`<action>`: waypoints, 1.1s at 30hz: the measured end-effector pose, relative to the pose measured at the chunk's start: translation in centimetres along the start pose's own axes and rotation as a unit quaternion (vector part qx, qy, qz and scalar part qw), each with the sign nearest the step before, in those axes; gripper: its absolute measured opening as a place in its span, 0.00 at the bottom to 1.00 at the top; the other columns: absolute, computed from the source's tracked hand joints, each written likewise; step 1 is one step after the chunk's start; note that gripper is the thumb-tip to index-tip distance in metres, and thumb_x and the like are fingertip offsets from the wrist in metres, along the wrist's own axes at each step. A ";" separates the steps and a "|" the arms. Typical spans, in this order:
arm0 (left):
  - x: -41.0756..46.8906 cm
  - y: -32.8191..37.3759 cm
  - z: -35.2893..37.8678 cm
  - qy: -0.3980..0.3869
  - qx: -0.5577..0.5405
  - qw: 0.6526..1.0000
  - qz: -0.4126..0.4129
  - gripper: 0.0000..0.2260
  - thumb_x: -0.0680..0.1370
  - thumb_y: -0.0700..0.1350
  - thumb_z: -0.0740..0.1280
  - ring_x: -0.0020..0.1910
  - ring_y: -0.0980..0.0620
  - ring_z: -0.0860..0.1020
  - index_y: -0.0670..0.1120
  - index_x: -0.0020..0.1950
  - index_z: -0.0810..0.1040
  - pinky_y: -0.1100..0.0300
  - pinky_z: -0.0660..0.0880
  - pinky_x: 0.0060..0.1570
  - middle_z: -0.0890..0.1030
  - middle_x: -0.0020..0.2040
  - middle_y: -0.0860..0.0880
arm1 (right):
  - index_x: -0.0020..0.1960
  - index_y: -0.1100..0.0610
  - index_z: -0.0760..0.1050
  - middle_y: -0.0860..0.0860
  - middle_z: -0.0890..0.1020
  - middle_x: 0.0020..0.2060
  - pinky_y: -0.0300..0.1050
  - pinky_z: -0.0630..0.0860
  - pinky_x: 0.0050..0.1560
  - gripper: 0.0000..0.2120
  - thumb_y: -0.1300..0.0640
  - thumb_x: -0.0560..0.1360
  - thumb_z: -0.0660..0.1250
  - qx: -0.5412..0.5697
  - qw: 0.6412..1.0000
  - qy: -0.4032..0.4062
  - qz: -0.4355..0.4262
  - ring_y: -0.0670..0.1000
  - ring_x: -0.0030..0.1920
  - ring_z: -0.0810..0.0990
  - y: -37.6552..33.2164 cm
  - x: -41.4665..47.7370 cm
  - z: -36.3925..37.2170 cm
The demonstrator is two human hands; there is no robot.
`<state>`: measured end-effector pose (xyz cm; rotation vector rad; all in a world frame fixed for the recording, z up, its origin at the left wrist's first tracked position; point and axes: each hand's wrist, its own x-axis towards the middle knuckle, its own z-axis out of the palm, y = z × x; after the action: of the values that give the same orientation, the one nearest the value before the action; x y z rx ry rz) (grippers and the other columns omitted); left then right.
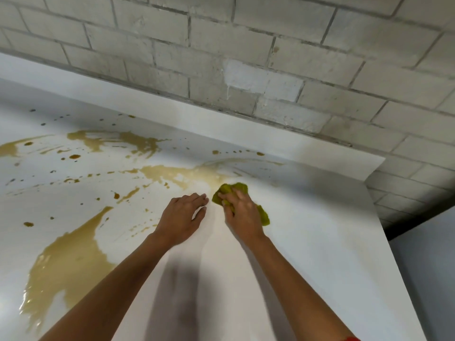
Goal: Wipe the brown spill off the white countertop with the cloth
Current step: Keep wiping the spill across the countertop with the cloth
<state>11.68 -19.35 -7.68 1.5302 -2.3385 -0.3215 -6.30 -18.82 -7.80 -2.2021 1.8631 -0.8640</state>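
Left: thin brown spill [69,257], glossy and ragged-edged, pooled and streaked over smooth white counter [320,242]. Centre: left hand [182,217] flat, fingers straight, pressing bare counter. Just right: right hand [242,212] gripping bunched, fuzzy olive cloth [237,187], long axis far-left to near-right, touching the spill's pale right end. Further right: dry open surface up to the counter's edge. Behind: rough brick wall [270,57].

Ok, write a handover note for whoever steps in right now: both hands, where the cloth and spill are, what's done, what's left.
Left hand: open, flat on the white countertop, holding nothing.
Right hand: grips the bunched green cloth, pressed down at the right end of the brown spill.
Done: counter right of the cloth shows no brown.
Left: large puddle near left, streaks across the middle, drops toward the back.
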 end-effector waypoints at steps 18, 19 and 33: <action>0.0 -0.6 0.0 -0.012 -0.029 0.999 -0.001 0.17 0.80 0.50 0.57 0.68 0.54 0.70 0.53 0.69 0.70 0.59 0.62 0.65 0.71 0.70 0.56 | 0.58 0.51 0.78 0.53 0.78 0.61 0.47 0.75 0.55 0.13 0.59 0.75 0.64 0.008 0.999 -0.007 -0.039 0.53 0.59 0.76 2.0 -0.1 -0.6; 0.0 -0.6 -0.1 -0.013 -0.031 0.999 0.000 0.17 0.80 0.50 0.57 0.68 0.54 0.70 0.53 0.69 0.70 0.59 0.62 0.66 0.71 0.70 0.56 | 0.58 0.51 0.78 0.52 0.78 0.61 0.46 0.73 0.56 0.13 0.59 0.75 0.64 -0.001 1.000 0.001 -0.026 0.53 0.59 0.76 3.1 -0.3 -1.3; 1.0 -0.1 -0.5 0.029 0.010 0.999 0.022 0.13 0.80 0.50 0.57 0.49 0.51 0.77 0.50 0.59 0.76 0.61 0.67 0.51 0.79 0.54 0.54 | 0.60 0.51 0.77 0.52 0.76 0.63 0.44 0.72 0.56 0.13 0.58 0.76 0.63 0.010 0.999 -0.031 0.001 0.52 0.61 0.75 4.0 1.7 -1.7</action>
<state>11.61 -20.30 -7.09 1.4751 -2.3338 -0.2412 -10.49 -20.89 -7.58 -2.1892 1.8217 -0.8009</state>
